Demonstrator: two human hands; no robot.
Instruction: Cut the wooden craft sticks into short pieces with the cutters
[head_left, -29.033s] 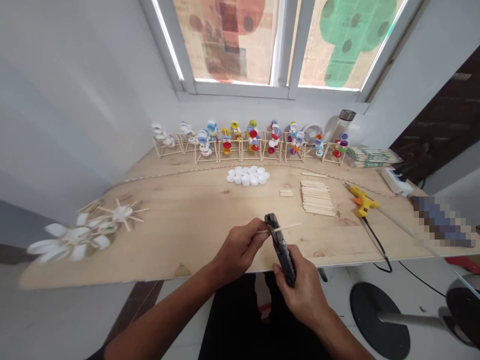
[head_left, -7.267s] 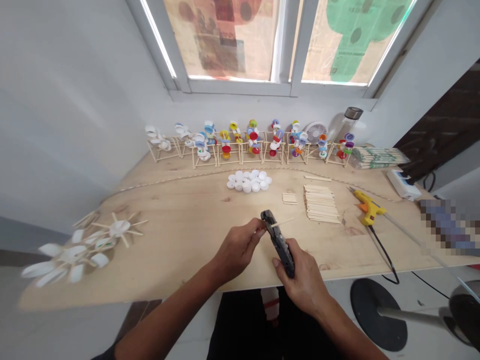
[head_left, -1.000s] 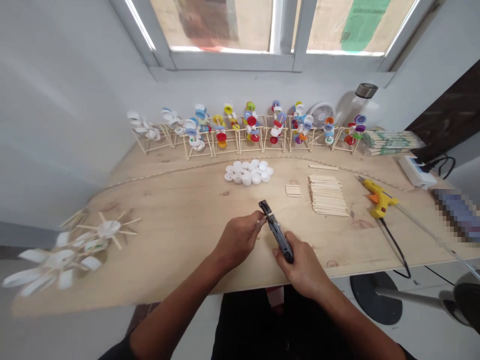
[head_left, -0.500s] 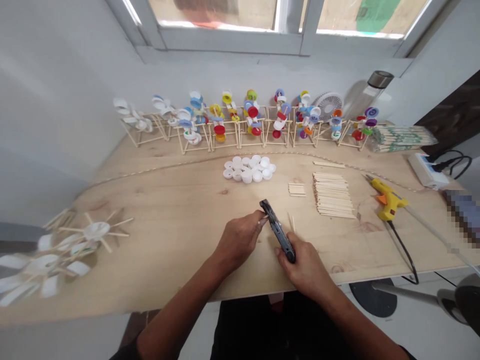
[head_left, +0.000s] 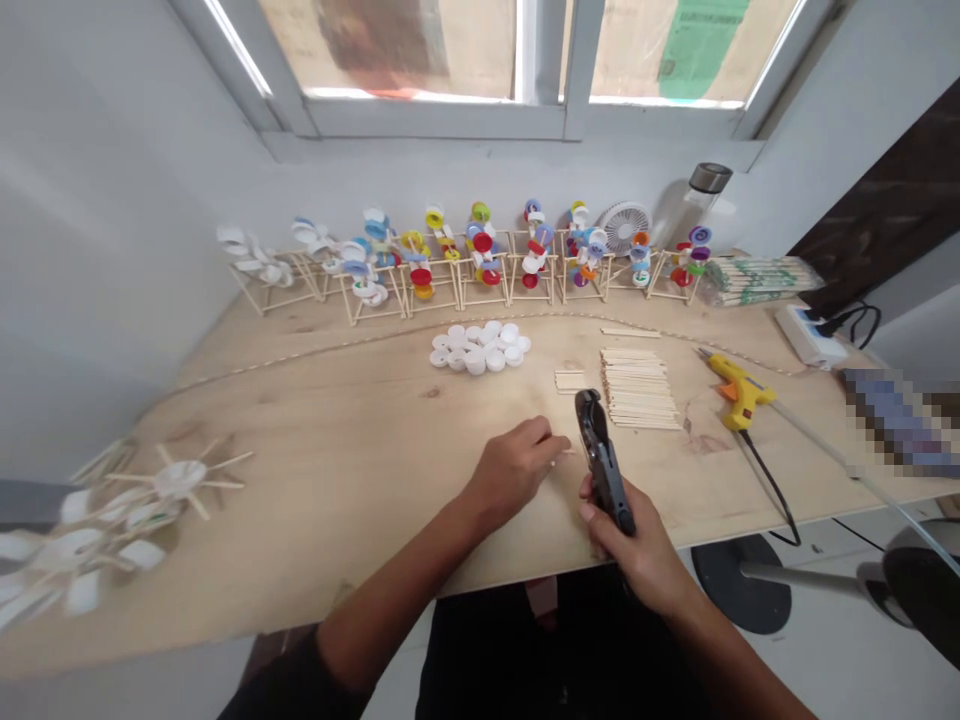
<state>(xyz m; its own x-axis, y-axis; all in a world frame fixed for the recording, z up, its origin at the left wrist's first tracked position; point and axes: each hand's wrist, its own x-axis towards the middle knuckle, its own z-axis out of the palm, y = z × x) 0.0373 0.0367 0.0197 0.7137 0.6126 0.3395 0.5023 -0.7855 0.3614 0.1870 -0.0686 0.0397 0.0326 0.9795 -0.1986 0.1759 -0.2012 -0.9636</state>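
My left hand (head_left: 517, 465) is low over the table with its fingertips pinched together. A short thin wooden stick (head_left: 569, 451) shows at its fingertips, mostly hidden by the fingers. Upright in my right hand (head_left: 634, 535) is a dark plier-like hand cutter (head_left: 604, 462), its head pointing up and away from me. The cutter is apart from the left hand, to its right. Just beyond the hands are a small row of short cut sticks (head_left: 570, 381), a larger stack of longer sticks (head_left: 639, 388) and a cluster of white bottle caps (head_left: 480, 346).
Several stick frames with colourful bottle-cap wheels (head_left: 484, 260) line the back. A yellow glue gun (head_left: 739, 388), power strip (head_left: 810, 337) and bagged sticks (head_left: 761, 279) are right. Spoked cap wheels (head_left: 180, 479) lie left. A twisted cord (head_left: 330, 348) crosses the table.
My left hand has moved away from the cutter's head, down toward the stick on the table. The cutter has shifted right and turned more upright. The view has tilted up slightly and turned right.
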